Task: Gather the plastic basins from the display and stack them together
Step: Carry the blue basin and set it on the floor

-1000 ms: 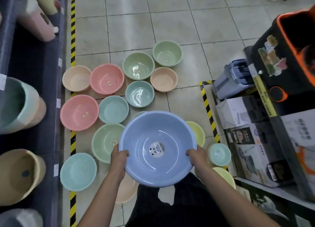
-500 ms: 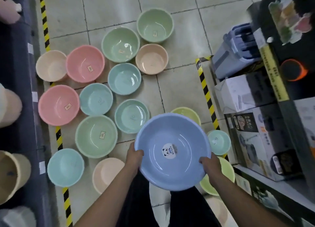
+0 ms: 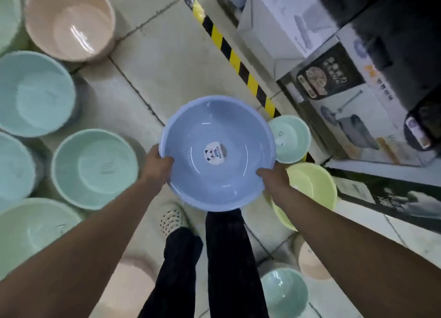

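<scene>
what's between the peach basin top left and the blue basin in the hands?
Head view: only bare floor tile separates the peach basin from the blue basin; no other basin sits in that stretch.

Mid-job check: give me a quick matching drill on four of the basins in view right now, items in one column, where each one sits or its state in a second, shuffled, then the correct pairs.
Things:
1. blue basin with the panda sticker
2. yellow basin
3. peach basin
4. small teal basin by the boxes

Places or states:
A. on the floor at top left of the view
B. held by its rim in the left hand and right hand
C. on the floor beside the striped floor tape, right of the held basin
D. on the floor under the right wrist, partly hidden

Pairs: 1-B, 2-D, 3-A, 4-C
</scene>
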The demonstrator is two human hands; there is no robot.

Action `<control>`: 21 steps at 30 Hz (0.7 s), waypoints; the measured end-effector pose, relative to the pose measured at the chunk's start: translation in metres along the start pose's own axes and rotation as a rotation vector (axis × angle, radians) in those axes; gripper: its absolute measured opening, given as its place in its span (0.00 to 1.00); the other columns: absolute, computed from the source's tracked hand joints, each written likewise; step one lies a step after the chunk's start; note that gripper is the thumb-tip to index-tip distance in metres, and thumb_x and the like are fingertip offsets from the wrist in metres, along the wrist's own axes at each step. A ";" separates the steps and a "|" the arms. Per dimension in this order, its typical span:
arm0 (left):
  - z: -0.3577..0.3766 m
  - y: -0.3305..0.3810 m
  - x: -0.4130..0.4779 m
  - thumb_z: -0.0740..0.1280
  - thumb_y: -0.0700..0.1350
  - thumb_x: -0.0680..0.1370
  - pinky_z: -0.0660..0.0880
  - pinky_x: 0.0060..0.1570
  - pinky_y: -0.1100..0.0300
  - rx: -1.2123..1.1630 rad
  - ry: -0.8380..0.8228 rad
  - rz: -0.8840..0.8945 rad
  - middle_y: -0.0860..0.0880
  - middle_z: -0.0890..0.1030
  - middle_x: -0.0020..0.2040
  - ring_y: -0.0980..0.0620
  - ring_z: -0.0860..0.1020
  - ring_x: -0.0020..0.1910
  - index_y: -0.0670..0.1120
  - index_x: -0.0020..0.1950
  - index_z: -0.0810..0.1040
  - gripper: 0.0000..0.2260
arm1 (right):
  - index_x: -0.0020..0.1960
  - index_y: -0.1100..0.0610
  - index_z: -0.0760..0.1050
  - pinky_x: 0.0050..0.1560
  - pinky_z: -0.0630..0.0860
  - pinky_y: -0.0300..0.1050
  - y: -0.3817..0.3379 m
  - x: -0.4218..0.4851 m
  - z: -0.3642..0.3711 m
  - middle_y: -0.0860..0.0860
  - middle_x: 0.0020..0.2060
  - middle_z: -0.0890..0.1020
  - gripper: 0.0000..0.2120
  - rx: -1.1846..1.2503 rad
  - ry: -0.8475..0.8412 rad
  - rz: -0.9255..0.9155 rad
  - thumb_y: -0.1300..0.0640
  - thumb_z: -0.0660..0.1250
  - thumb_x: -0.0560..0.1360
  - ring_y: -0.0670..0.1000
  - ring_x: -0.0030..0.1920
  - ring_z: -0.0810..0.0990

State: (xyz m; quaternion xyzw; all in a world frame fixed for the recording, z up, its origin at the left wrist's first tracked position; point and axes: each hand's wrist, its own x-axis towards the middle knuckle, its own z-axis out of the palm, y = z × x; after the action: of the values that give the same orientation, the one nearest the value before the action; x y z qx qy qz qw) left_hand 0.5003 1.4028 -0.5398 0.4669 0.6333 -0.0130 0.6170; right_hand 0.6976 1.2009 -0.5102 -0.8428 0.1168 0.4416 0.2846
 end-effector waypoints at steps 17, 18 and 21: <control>0.064 -0.124 0.172 0.64 0.35 0.69 0.78 0.45 0.56 -0.082 0.044 0.209 0.53 0.83 0.45 0.49 0.80 0.44 0.53 0.48 0.81 0.15 | 0.46 0.55 0.77 0.32 0.69 0.40 0.080 0.187 0.078 0.49 0.38 0.78 0.12 0.368 0.071 -0.213 0.69 0.64 0.68 0.52 0.36 0.73; 0.062 -0.123 0.175 0.64 0.36 0.69 0.79 0.47 0.55 -0.093 0.035 0.217 0.52 0.84 0.47 0.49 0.81 0.46 0.54 0.49 0.80 0.16 | 0.44 0.54 0.76 0.32 0.69 0.40 0.080 0.191 0.080 0.49 0.37 0.78 0.11 0.369 0.061 -0.215 0.68 0.64 0.68 0.52 0.35 0.72; 0.058 -0.120 0.185 0.63 0.38 0.71 0.79 0.49 0.51 -0.079 0.055 0.203 0.50 0.83 0.51 0.46 0.81 0.49 0.55 0.52 0.79 0.16 | 0.40 0.51 0.74 0.33 0.69 0.40 0.077 0.201 0.090 0.48 0.35 0.77 0.11 0.339 0.050 -0.211 0.68 0.64 0.69 0.51 0.35 0.72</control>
State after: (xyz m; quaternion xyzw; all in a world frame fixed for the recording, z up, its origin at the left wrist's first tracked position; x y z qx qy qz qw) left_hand 0.5089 1.4072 -0.7680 0.5042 0.5993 0.0876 0.6156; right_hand 0.7189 1.2024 -0.7420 -0.8012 0.1075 0.3622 0.4640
